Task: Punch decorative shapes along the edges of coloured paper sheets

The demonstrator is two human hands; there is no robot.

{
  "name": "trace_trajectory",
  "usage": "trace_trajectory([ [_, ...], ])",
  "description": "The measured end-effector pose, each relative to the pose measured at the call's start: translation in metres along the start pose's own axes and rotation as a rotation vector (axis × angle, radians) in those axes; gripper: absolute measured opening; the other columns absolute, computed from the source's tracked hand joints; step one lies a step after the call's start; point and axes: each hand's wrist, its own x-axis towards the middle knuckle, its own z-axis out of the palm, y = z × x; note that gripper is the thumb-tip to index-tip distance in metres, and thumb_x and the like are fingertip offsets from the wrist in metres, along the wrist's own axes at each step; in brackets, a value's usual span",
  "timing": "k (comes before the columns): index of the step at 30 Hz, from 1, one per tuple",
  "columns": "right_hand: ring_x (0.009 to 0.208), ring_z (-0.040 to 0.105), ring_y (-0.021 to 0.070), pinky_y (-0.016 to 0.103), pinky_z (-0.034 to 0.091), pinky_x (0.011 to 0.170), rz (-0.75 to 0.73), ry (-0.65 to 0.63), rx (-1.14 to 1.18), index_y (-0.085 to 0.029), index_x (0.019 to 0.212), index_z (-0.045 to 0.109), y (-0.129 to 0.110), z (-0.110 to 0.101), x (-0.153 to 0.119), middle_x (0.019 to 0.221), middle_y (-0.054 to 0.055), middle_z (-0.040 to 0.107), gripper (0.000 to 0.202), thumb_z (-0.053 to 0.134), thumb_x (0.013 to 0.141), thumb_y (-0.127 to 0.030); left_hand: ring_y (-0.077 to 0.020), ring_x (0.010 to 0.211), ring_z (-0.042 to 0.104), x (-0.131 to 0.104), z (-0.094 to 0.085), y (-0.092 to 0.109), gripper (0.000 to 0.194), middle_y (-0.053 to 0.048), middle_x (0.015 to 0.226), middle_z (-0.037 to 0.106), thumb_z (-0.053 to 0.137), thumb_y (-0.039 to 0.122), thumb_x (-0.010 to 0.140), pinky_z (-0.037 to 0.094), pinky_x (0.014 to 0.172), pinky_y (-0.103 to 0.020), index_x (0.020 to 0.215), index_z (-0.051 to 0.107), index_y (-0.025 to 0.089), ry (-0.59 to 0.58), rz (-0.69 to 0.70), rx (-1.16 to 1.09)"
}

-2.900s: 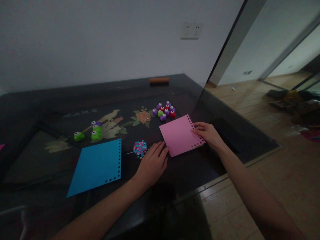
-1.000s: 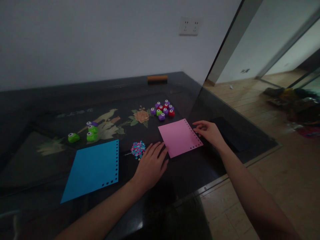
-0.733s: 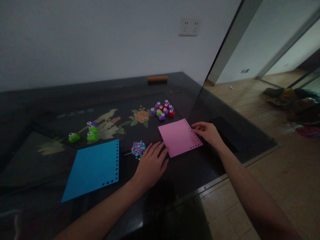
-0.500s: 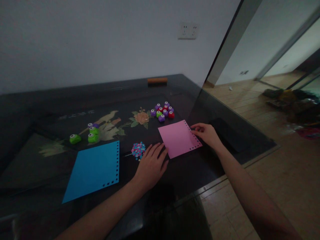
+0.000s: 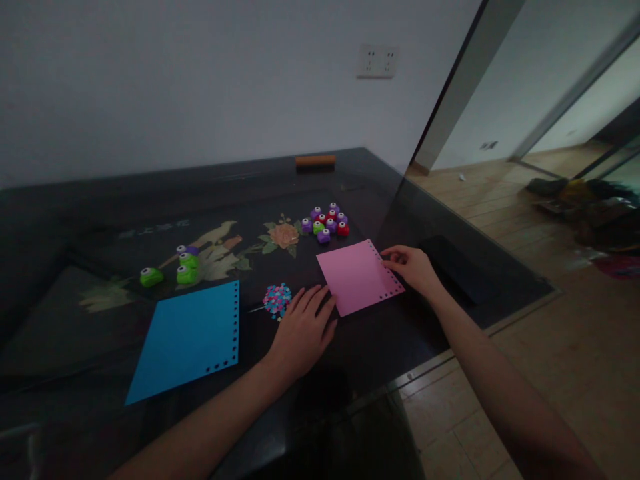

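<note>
A pink sheet of paper (image 5: 357, 277) lies on the dark tabletop, small punched holes along its right and near edges. At its right edge, my right hand (image 5: 413, 268) pinches the paper between thumb and fingertips. My left hand (image 5: 305, 330) rests flat, fingers stretched, its fingertips at the sheet's left edge. Just left of those fingers is a pile of blue and pink paper bits (image 5: 276, 300). Further left lies a blue sheet of paper (image 5: 187, 340), also with punched holes along its right and near edges.
Beyond the pink sheet sits a cluster of several purple, red and green paper punches (image 5: 324, 227) with white tops. More green punches (image 5: 186, 270) and a purple one stand behind the blue sheet. An orange-brown bar (image 5: 315, 161) lies near the wall.
</note>
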Motion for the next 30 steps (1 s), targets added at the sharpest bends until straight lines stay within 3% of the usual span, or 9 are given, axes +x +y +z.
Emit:
trace_trajectory([
  [9, 0.053, 0.047, 0.0131, 0.027, 0.038, 0.052, 0.001, 0.021, 0.021, -0.016, 0.088, 0.072, 0.004, 0.001, 0.002, 0.065, 0.001, 0.060, 0.030, 0.067, 0.067, -0.036, -0.0268, 0.121, 0.049, 0.001, -0.003, 0.001, 0.042, -0.011, 0.129, 0.057, 0.052, 0.025, 0.088, 0.031, 0.109, -0.049, 0.129, 0.049, 0.016, 0.024, 0.003, -0.003],
  [15, 0.057, 0.054, 0.0164, 0.029, 0.041, 0.054, 0.036, 0.009, 0.053, -0.016, 0.087, 0.072, 0.006, 0.000, 0.003, 0.071, 0.006, 0.066, 0.038, 0.061, 0.071, -0.049, -0.0240, 0.119, 0.051, 0.003, -0.038, -0.008, 0.038, -0.009, 0.127, 0.056, 0.050, 0.024, 0.089, 0.035, 0.107, -0.048, 0.127, 0.049, 0.020, 0.084, 0.027, -0.062],
  [19, 0.055, 0.057, 0.0170, 0.030, 0.044, 0.054, 0.090, -0.019, 0.113, -0.014, 0.092, 0.070, 0.002, -0.004, 0.003, 0.077, 0.009, 0.069, 0.045, 0.057, 0.073, -0.053, -0.0221, 0.117, 0.052, -0.013, -0.064, -0.053, 0.036, -0.008, 0.128, 0.055, 0.045, 0.022, 0.091, 0.046, 0.097, -0.041, 0.127, 0.049, 0.023, 0.147, -0.050, -0.148],
  [26, 0.058, 0.059, 0.0199, 0.031, 0.046, 0.054, 0.002, -0.008, 0.123, -0.015, 0.092, 0.070, -0.026, -0.014, 0.006, 0.077, 0.010, 0.070, 0.046, 0.055, 0.074, -0.056, -0.0241, 0.105, 0.060, -0.087, -0.084, -0.168, 0.027, -0.008, 0.108, 0.066, 0.043, 0.031, 0.089, 0.047, 0.095, -0.045, 0.106, 0.061, 0.020, 0.229, -0.386, -0.142],
  [30, 0.075, 0.064, 0.0244, 0.035, 0.049, 0.066, -0.153, -0.058, 0.150, -0.019, 0.088, 0.071, -0.068, -0.008, 0.008, 0.086, 0.010, 0.071, 0.034, 0.057, 0.077, -0.047, -0.0248, 0.099, 0.062, -0.113, -0.088, -0.197, 0.028, -0.009, 0.105, 0.067, 0.044, 0.034, 0.089, 0.048, 0.091, -0.044, 0.102, 0.063, 0.018, 0.237, -0.457, -0.190],
])
